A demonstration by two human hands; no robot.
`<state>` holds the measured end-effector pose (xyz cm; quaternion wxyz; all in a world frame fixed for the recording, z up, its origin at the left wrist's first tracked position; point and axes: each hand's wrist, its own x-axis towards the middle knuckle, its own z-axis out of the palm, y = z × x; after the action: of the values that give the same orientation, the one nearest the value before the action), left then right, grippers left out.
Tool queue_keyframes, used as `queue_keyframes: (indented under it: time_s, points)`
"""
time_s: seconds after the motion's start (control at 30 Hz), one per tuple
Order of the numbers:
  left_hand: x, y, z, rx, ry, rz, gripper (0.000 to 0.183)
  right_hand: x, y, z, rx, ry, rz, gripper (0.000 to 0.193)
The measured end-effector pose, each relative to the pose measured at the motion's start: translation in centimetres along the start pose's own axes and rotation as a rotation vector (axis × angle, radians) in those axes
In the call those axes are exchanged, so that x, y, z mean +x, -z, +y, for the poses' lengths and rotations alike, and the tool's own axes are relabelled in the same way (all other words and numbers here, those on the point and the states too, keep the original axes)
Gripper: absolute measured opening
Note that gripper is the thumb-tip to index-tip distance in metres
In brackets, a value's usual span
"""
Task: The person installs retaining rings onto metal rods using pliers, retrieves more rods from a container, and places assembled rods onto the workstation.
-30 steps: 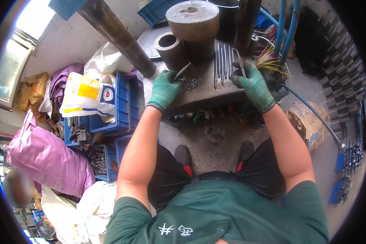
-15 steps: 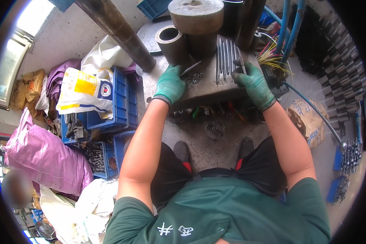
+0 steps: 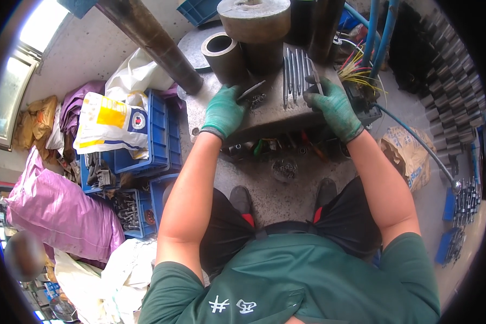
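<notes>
Metal rods point(image 3: 296, 75), thin, grey and straight, lie side by side in a neat row on the grey steel tabletop point(image 3: 270, 116), just right of the thick hollow steel cylinder point(image 3: 225, 56) that stands at its back, with a wider solid round block point(image 3: 252, 24) behind. Compared with a second ago the left hand point(image 3: 223, 110) has slid rightward along the tabletop, nearer the rods, which suggests the sorting is moving on to the next piece. It lies curled in a green glove, fingers bent around a flat silvery blade-like strip point(image 3: 252, 90) that points toward the cylinder. The right hand point(image 3: 332, 105), also gloved green, rests at the row's right edge, fingers partly closed on one slim rod point(image 3: 317, 83). Coloured wires point(image 3: 356, 70) fan out just right of the rods.
</notes>
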<state>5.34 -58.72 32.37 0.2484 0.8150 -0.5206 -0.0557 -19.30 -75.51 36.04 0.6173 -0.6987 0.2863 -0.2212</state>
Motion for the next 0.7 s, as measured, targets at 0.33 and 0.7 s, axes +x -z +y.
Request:
queue_keyframes:
  time_s: [0.33, 0.7]
  points:
    - [0.3, 0.0, -0.8, -0.273, 0.159, 0.15, 0.034, 0.1, 0.3, 0.3, 0.048, 0.023, 0.023, 0.043]
    - [0.4, 1.6, 0.7, -0.901, 0.395, -0.027, 0.033, -0.1, 0.7, -0.4, 0.094, -0.093, -0.05, 0.05]
